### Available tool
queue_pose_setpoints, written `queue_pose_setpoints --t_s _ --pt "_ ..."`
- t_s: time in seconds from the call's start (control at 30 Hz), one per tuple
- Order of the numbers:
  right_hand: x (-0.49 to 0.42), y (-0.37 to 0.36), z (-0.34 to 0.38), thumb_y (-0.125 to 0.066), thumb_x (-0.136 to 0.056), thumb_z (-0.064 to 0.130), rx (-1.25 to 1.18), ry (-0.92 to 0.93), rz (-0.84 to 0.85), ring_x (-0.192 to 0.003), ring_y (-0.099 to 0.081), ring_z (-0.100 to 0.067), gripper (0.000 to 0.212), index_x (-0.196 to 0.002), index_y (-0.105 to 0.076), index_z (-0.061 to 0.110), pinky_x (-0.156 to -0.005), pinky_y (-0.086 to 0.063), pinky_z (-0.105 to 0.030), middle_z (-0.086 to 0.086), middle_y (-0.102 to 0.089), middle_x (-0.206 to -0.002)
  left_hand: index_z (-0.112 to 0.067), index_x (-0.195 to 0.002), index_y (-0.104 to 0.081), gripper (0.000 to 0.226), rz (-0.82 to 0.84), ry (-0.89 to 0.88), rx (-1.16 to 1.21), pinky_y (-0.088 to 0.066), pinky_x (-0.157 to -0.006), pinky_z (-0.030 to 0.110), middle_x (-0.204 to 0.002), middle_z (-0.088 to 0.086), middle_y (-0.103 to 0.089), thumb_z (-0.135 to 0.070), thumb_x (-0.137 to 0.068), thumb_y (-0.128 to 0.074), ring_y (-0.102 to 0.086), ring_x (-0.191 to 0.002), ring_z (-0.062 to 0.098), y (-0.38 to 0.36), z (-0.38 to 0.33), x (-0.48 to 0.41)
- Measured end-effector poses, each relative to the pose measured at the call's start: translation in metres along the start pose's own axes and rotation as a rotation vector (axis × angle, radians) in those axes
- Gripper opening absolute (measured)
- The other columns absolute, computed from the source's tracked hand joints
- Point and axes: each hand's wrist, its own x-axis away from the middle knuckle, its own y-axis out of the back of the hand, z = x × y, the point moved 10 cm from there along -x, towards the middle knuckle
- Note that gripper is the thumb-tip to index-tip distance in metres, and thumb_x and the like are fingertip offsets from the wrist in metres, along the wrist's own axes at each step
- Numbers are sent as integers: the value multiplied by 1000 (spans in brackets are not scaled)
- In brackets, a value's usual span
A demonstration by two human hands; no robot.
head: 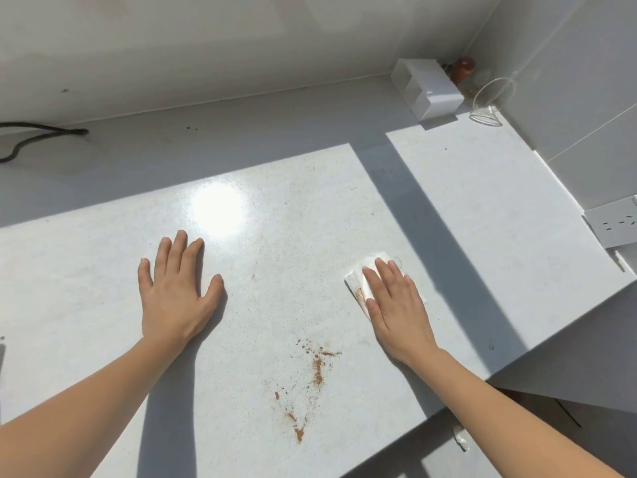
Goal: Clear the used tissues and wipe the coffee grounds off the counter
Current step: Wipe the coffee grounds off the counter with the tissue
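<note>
Brown coffee grounds [317,369] lie scattered on the white counter [103,305], in a streak running toward its front edge. My right hand [396,305] lies flat on a folded white tissue [358,281] to the right of the grounds; the tissue shows a brown stain at its left edge. My left hand [179,291] rests flat on the counter to the left, fingers spread, holding nothing.
A white divided holder [427,88], a brown-topped object [463,69] and a tipped clear glass cup [493,101] sit in the far right corner. A black cable [38,136] lies at far left. A wall socket [617,225] is at right. The counter's edge runs diagonally at right.
</note>
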Motion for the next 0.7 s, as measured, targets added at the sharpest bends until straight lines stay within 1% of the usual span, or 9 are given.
queue_pose_setpoints --t_s 0.07,0.17,0.23,0.33,0.4,0.43,0.5,0.6,0.7 --pt "-27 4 -19 -18 -101 36 44 -143 7 -149 4 -19 54 -153 -7 24 -120 -2 -39 0 1 -162 -22 -144 -29 68 -3 6 -4 -2 -117 49 -160 1 -16 -52 -83 -27 -4 -148 19 0 1 1" --pt "-73 17 -28 -21 -102 32 63 -294 1 -148 3 -25 55 -153 -4 18 -119 -4 -44 -8 2 -162 -23 -144 -28 68 1 9 -6 -2 -117 48 -160 0 -15 -53 -83 -27 -3 -148 18 -1 0 -1" --pt "-88 9 9 -19 -102 34 36 -192 35 -148 10 -22 56 -153 -1 19 -119 2 -42 -6 7 -162 -23 -144 -28 69 4 9 -3 -1 -118 48 -160 0 -15 -53 -83 -26 -3 -148 18 0 0 -2" --pt "-65 -14 80 -13 -99 44 25 151 121 -146 20 -14 58 -152 2 26 -118 10 -37 3 13 -160 -23 -145 -28 69 8 13 -2 -1 -118 48 -160 -1 -14 -52 -83 -25 -2 -148 17 -1 1 0" --pt "-57 -19 86 -9 -97 51 30 251 169 -145 22 -11 60 -152 5 30 -118 11 -36 6 15 -160 -23 -146 -27 68 9 18 -4 0 -119 47 -160 -1 -14 -51 -84 -24 -1 -148 16 -1 1 -1" --pt "-60 -17 79 -8 -96 52 32 249 172 -145 22 -11 60 -151 6 31 -118 11 -35 7 16 -159 -23 -146 -26 67 14 16 -4 0 -119 47 -160 -1 -13 -50 -84 -23 -1 -148 16 -1 0 -1" --pt "-79 -9 53 -12 -98 50 29 131 143 -145 20 -12 60 -151 5 31 -119 10 -36 6 15 -159 -24 -147 -24 66 19 19 -7 1 -119 46 -161 -2 -10 -49 -86 -22 1 -148 15 -2 1 -1" --pt "-124 8 15 -20 -101 42 27 -117 72 -148 12 -20 59 -153 1 24 -119 4 -42 -2 9 -162 -26 -150 -18 66 30 24 -20 2 -118 46 -161 -3 -6 -50 -88 -17 2 -148 15 -4 1 -1" --pt "-165 14 12 -18 -101 42 49 -185 75 -148 10 -24 59 -152 2 21 -119 2 -45 -6 9 -162 -29 -151 -12 63 39 33 -13 3 -118 45 -161 -5 -2 -48 -91 -13 6 -147 13 -7 2 -2"
